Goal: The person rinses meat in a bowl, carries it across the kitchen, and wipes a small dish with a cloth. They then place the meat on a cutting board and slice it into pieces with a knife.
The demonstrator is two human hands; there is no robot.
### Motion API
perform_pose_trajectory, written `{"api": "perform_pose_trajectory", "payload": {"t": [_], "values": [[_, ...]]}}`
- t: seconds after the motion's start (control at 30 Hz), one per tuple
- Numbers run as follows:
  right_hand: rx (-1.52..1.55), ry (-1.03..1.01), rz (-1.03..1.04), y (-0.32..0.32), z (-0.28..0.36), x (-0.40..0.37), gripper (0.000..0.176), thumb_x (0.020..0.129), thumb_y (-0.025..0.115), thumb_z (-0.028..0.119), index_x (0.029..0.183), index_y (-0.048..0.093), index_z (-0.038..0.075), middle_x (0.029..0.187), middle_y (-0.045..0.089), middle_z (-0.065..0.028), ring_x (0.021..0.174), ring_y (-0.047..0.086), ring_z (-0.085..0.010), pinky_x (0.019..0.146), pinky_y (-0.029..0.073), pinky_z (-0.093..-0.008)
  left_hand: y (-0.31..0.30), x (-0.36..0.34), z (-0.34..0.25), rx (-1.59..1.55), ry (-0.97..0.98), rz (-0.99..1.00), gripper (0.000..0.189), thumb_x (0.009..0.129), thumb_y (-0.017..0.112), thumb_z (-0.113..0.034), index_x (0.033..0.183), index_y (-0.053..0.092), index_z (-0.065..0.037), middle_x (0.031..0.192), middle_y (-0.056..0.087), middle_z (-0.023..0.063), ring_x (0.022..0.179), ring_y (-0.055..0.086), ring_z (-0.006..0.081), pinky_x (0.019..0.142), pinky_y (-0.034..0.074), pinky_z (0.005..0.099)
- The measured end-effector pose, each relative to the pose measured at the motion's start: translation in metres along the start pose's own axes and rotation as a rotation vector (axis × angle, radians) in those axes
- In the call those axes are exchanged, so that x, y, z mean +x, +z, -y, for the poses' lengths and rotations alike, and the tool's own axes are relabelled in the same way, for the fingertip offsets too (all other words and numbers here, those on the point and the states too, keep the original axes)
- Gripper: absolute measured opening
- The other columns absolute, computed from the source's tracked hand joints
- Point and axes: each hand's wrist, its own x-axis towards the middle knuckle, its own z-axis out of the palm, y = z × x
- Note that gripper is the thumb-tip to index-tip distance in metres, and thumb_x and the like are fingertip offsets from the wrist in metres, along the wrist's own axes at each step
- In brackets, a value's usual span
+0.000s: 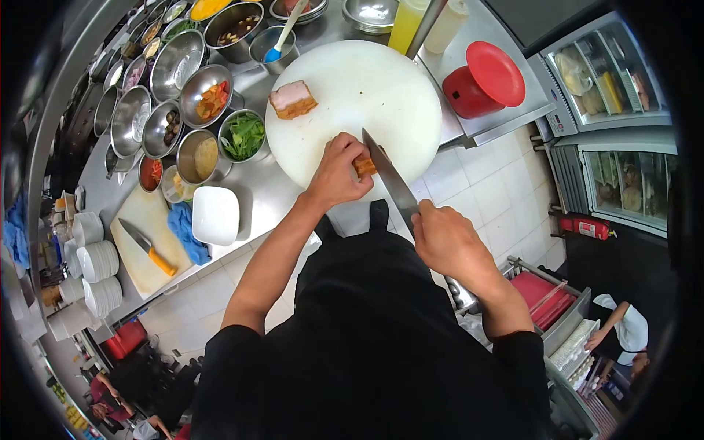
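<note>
My left hand (339, 172) has its fingers curled over a small piece of browned pork (364, 167), pressing it on the round white cutting board (367, 70) near the edge closest to me. My right hand (452, 238) grips a large knife (394, 183) by its metal handle. The blade points away from me and lies against the right side of the pork, close to my left fingertips. How deep the edge sits is hidden. A bigger block of pork belly (293, 100), pale on top with a browned side, rests at the board's upper left.
Left of the board stand metal bowls, including one of green leaves (243, 136) and one of chopped peppers (207, 95). A yellow-handled knife (149, 248) lies on another board. A red container (484, 81) stands right. A co-worker (623, 330) is at lower right.
</note>
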Motion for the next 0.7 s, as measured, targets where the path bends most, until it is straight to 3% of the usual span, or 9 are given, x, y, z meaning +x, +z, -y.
{"api": "perform_pose_trajectory", "payload": {"t": [0.13,0.3,0.37,0.43,0.7], "values": [[-0.085,0.054,0.034,0.016,0.006,0.026,0.012,0.084,0.051,0.004,0.090,0.054,-0.006,0.076,0.065,-0.0274,0.075,0.066,-0.0456,0.069,0.052,-0.0533,0.004,0.002,0.009,0.033,0.023,-0.024,0.028,0.062,0.067,-0.005,0.089,0.062,-0.003,0.096,0.051,0.0122,0.094,0.052,0.0306,0.086,0.046,0.0362],[0.008,0.075,-0.083,0.050,0.000,0.076,0.017,0.090,0.051,0.013,0.090,0.052,-0.004,0.075,0.063,-0.0289,0.075,0.063,-0.0482,0.070,0.049,-0.0562,0.004,-0.001,0.012,0.027,0.044,-0.019,0.026,0.064,0.068,-0.006,0.089,0.061,-0.006,0.099,0.051,0.0114,0.095,0.051,0.0319,0.085,0.045,0.0381],[-0.021,0.104,-0.070,0.043,0.004,0.071,0.018,0.091,0.051,0.013,0.091,0.052,-0.005,0.075,0.063,-0.0288,0.075,0.063,-0.0484,0.070,0.049,-0.0564,0.003,-0.003,0.011,-0.032,0.039,-0.025,0.028,0.064,0.068,-0.006,0.090,0.060,-0.005,0.098,0.050,0.0118,0.095,0.052,0.0317,0.086,0.045,0.0384],[-0.007,0.066,-0.039,0.026,0.008,0.054,0.015,0.085,0.051,0.005,0.092,0.054,-0.007,0.076,0.065,-0.0286,0.073,0.066,-0.0462,0.068,0.052,-0.0534,-0.002,-0.004,0.006,-0.071,0.024,-0.041,0.030,0.064,0.068,-0.004,0.092,0.060,-0.005,0.098,0.051,0.0120,0.095,0.052,0.0312,0.086,0.046,0.0373],[-0.017,0.075,0.089,-0.006,0.018,0.004,0.014,0.087,0.052,0.007,0.087,0.052,-0.007,0.073,0.063,-0.0295,0.071,0.064,-0.0486,0.066,0.051,-0.0545,-0.006,-0.005,0.005,-0.006,0.008,-0.013,0.030,0.062,0.067,-0.002,0.090,0.057,-0.004,0.098,0.050,0.0118,0.097,0.052,0.0308,0.089,0.044,0.0366]]}}
